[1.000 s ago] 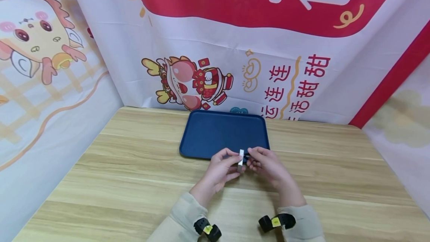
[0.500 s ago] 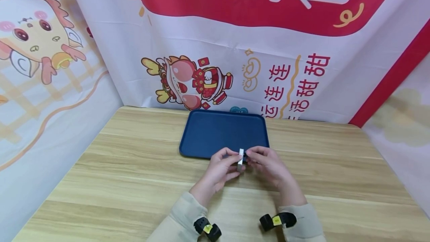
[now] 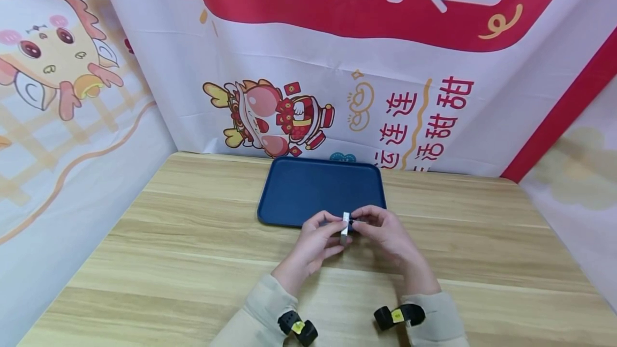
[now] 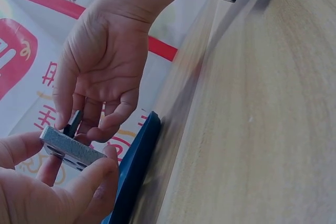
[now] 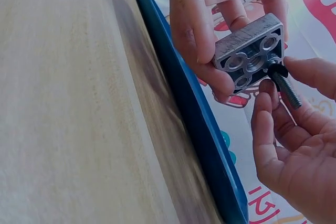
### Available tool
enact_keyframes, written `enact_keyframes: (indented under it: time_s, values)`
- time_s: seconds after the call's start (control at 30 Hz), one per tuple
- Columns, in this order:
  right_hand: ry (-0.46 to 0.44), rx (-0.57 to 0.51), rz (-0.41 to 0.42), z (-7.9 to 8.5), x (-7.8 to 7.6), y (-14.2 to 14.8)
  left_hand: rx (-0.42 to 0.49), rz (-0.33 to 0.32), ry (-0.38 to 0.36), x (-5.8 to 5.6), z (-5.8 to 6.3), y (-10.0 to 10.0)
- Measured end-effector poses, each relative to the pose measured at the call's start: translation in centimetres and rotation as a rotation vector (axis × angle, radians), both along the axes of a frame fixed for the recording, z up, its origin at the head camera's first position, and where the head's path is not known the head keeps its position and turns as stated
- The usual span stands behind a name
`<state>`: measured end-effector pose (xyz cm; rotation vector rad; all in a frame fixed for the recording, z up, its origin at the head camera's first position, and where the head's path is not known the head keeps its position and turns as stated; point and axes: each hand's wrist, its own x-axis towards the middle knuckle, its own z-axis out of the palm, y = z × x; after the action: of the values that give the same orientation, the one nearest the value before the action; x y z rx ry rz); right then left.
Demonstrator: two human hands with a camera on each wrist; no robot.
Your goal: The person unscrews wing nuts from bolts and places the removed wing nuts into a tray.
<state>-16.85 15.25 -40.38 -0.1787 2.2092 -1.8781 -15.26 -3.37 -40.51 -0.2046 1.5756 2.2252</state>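
A small square metal plate [image 5: 252,53] with several round holes is tilted above the table. My left hand [image 3: 313,242] holds it by its edges between thumb and fingers. At one corner hole a threaded bolt [image 5: 287,92] sticks out from the plate, with a black collar-like piece [image 5: 276,70] at its base. My right hand [image 3: 388,234] pinches around this black piece and bolt with thumb and fingertips. The left wrist view shows the bolt [image 4: 74,124] partly behind the plate. How deep the bolt sits in the hole cannot be told.
A dark blue tray [image 3: 320,189] lies flat on the wooden table [image 3: 193,250], just beyond my hands, near the back edge. A printed cloth [image 3: 308,58] hangs behind the table. Black bands with small cameras [image 3: 299,328] are strapped at both wrists.
My right fingers have shifted their grip around the bolt, with thumb and forefinger now further apart. The left hand and the plate stay nearly in place.
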Motion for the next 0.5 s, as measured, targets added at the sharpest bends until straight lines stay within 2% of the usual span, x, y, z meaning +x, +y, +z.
enact_keyframes:
  time_s: [0.17,0.37,0.5]
  values:
    - [0.095,0.088,0.005,-0.04,-0.07,-0.22,-0.005,0.001,-0.004,-0.01,0.0,0.0]
    - [0.134,0.12,0.006,-0.07,-0.06,-0.34,-0.006,0.001,0.001,0.07,0.02,0.0]
    - [0.208,0.174,0.01,-0.1,0.02,-0.44,-0.006,0.002,0.003,0.14,0.05,-0.04]
